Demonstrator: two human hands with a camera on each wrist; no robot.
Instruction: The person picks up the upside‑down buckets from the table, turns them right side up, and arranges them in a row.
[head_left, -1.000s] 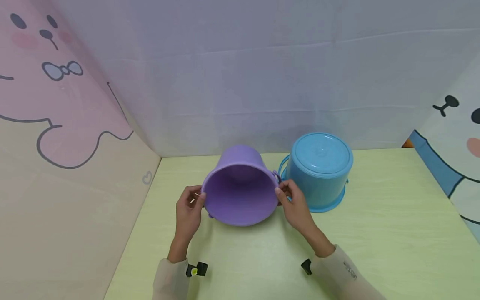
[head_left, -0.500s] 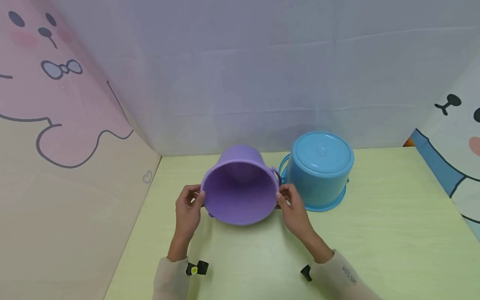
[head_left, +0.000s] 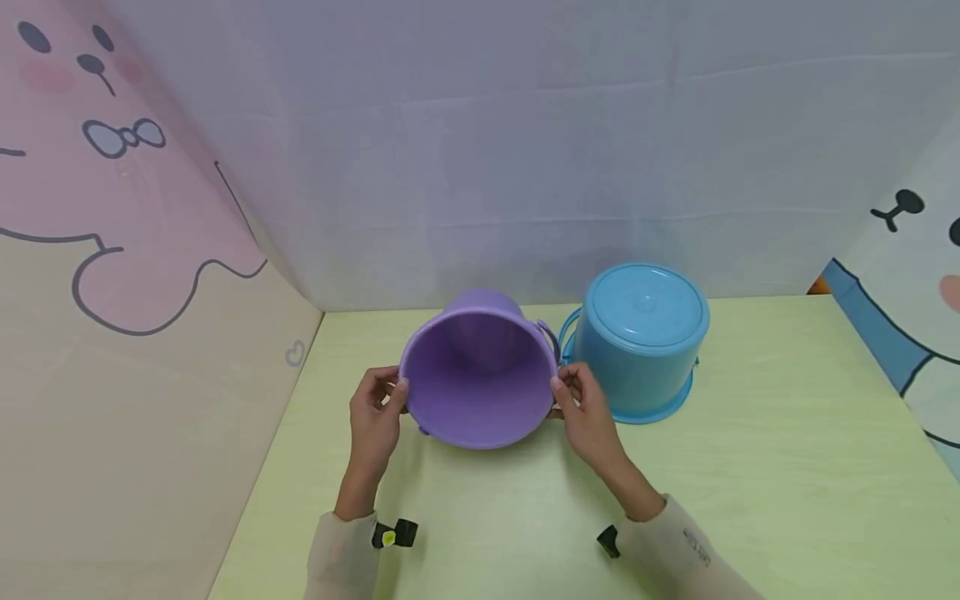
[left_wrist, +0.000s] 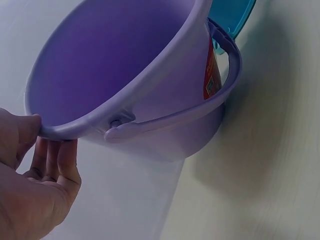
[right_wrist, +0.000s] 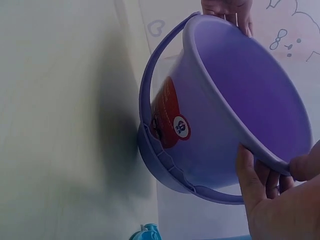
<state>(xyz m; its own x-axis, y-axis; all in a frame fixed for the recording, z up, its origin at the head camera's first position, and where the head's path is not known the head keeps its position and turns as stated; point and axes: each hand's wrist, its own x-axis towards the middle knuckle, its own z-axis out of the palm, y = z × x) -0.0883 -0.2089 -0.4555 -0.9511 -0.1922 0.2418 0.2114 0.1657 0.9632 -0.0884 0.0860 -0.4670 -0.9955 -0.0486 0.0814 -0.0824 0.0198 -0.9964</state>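
A purple bucket [head_left: 480, 392] is tipped with its mouth toward me, its inside bare. My left hand [head_left: 374, 421] pinches the left side of its rim, thumb inside and fingers beneath. At the opposite side my right hand [head_left: 591, 417] grips the rim the same way. In the left wrist view the bucket's handle [left_wrist: 175, 117] hangs down around the outside wall. A red label [right_wrist: 170, 117] shows on the outer wall in the right wrist view. Just right of my right hand, a blue bucket [head_left: 637, 367] stands upside down, its base facing up.
Both buckets are on a pale yellow-green table [head_left: 772, 433]. A white cloth wall [head_left: 480, 150] closes off the back. Printed side panels with cartoon animals, a pink one [head_left: 135, 200] and a white one [head_left: 922, 292], flank the table.
The purple bucket's mouth has tilted slightly further upward, its upper rim rising. Both hands keep their hold on the rim. The blue bucket has stayed in place.
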